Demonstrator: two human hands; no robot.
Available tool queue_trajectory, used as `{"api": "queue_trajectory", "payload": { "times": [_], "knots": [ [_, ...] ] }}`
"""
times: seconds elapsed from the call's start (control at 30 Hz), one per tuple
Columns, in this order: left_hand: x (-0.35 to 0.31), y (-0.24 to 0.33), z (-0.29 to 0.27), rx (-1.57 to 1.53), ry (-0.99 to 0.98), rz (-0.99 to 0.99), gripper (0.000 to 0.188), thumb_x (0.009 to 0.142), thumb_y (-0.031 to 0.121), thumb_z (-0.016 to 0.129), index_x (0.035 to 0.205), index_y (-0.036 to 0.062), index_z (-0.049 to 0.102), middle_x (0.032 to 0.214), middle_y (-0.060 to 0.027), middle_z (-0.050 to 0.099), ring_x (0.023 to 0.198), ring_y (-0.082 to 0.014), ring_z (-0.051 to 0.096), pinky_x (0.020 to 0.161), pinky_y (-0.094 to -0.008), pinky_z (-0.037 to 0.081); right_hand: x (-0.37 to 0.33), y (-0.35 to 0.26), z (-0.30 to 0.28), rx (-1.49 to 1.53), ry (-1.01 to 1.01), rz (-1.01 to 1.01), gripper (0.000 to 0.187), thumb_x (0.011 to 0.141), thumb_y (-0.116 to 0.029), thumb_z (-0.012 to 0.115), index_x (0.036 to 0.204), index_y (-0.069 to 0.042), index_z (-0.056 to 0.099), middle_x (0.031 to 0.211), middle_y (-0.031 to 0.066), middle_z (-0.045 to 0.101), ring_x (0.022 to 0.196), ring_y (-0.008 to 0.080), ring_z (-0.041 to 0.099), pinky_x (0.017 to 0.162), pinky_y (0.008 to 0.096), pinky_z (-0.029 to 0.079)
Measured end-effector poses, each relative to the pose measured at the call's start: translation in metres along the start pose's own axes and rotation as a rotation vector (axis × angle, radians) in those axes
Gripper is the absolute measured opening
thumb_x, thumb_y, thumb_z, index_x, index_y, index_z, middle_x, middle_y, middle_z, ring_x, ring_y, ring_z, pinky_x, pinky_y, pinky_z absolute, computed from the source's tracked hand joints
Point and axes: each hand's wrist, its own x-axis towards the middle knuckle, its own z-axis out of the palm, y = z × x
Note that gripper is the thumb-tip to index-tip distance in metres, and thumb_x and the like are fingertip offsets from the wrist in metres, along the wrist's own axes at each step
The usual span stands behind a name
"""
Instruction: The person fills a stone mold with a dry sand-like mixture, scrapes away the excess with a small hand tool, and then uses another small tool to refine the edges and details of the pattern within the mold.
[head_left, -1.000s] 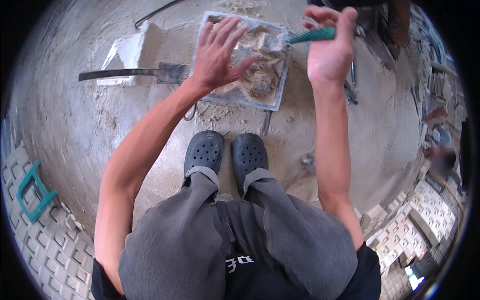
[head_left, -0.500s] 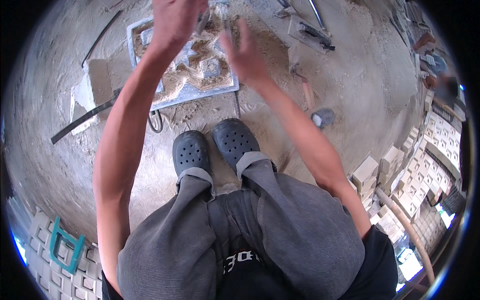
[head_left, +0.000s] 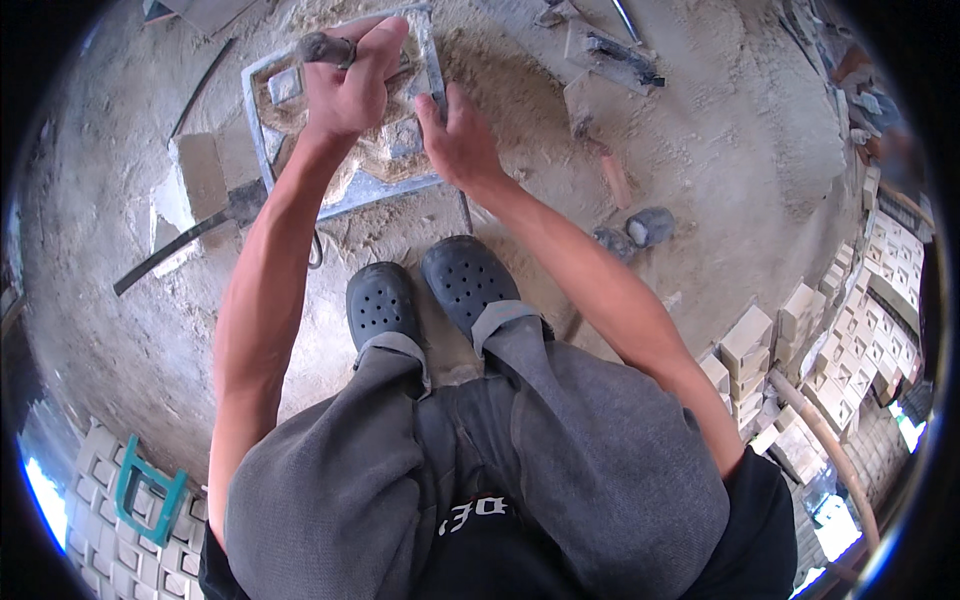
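On the floor before my feet lies a rectangular grey mould [head_left: 380,194], with raised block and star shapes inside and sandy material packed around them. Over its upper middle, my left hand [head_left: 352,88] is closed around a tool with a dark, rounded handle end [head_left: 326,49]; the tool's working end is hidden by the hand. My right hand [head_left: 463,142] is at the mould's right side, its thumb and fingers gripping the rim there.
Left of the mould are a pale block [head_left: 197,178] and a dark flat bar [head_left: 180,252]. To the right lie a red-handled tool [head_left: 614,178], a dark cup-like piece [head_left: 652,227] and a float-like plate [head_left: 612,55]. Cast pale blocks [head_left: 748,340] stand stacked farther right.
My left hand has come down and nearer over the mould, showing the tool's handle end. My right hand has moved slightly left and down, from spread fingers to gripping the rim.
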Motion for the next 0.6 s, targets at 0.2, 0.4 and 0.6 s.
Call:
{"api": "queue_trajectory", "payload": {
  "times": [0.2, 0.4, 0.6],
  "knots": [
    [0.000, 0.015, -0.009, -0.064, -0.061, -0.012, 0.040, 0.098, 0.013, 0.043, 0.059, 0.0051, 0.040, 0.057, 0.0031, 0.035, 0.051, -0.0084, 0.028, 0.048, -0.0298, 0.020, -0.002, 0.003, 0.007, -0.043, 0.020, -0.027, 0.067, 0.103, -0.057, 0.042, 0.137, 0.001, 0.047, 0.128, 0.0300, 0.057, 0.116, 0.0463, 0.060, 0.097, 0.0537, 0.050],
    [-0.005, 0.003, -0.006, 0.129, -0.027, -0.087, 0.039, 0.094, 0.014, 0.045, 0.057, 0.0049, 0.037, 0.053, 0.0014, 0.033, 0.047, -0.0088, 0.026, 0.045, -0.0315, 0.019, -0.002, -0.002, 0.003, -0.024, -0.011, -0.008, 0.069, 0.103, -0.057, 0.041, 0.133, 0.005, 0.048, 0.127, 0.0298, 0.057, 0.117, 0.0451, 0.060, 0.100, 0.0522, 0.050],
    [-0.005, 0.002, -0.016, -0.016, -0.070, -0.083, 0.037, 0.097, 0.019, 0.037, 0.062, 0.0109, 0.028, 0.059, 0.0006, 0.023, 0.054, -0.0134, 0.021, 0.053, -0.0354, 0.019, -0.005, -0.004, -0.004, 0.013, -0.045, -0.017, 0.069, 0.103, -0.057, 0.041, 0.127, 0.008, 0.049, 0.123, 0.0314, 0.057, 0.116, 0.0451, 0.059, 0.101, 0.0520, 0.049]
  ]
}}
